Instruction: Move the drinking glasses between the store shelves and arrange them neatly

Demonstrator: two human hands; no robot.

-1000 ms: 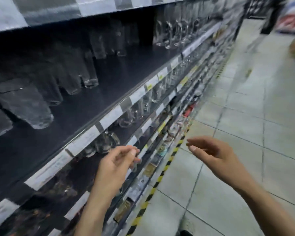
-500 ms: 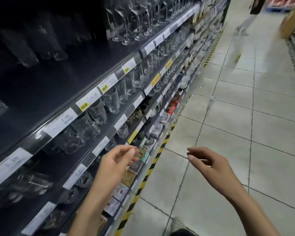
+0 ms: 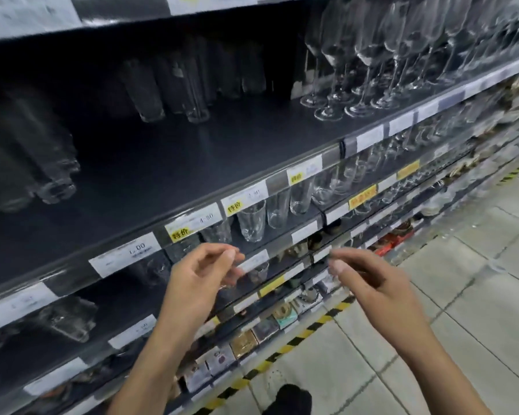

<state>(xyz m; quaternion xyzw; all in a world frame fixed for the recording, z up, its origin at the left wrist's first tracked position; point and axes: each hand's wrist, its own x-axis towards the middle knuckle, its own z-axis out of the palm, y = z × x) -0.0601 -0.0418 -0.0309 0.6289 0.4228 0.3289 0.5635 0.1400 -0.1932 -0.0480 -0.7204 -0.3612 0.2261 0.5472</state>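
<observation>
Both hands come up and closer together compared with half a second ago, and the view swings off the floor to face the shelving square on. The left hand (image 3: 204, 277) and right hand (image 3: 372, 289) hold nothing, fingers loosely curled with thumbs near the fingertips, hovering just in front of the lower shelf edges.

Just behind and above the left hand, the short tumblers (image 3: 251, 221) stand in a row along the front edge of their shelf, tucked under the price labels (image 3: 197, 223). One level up on the dark shelf (image 3: 222, 151), the tall glasses (image 3: 174, 85) sit toward the back edge and the wine glasses (image 3: 366, 61) crowd the right end.

So nothing's picked up yet. Looks to me like the reach is lining up, and the tumblers are the nearest grab.
</observation>
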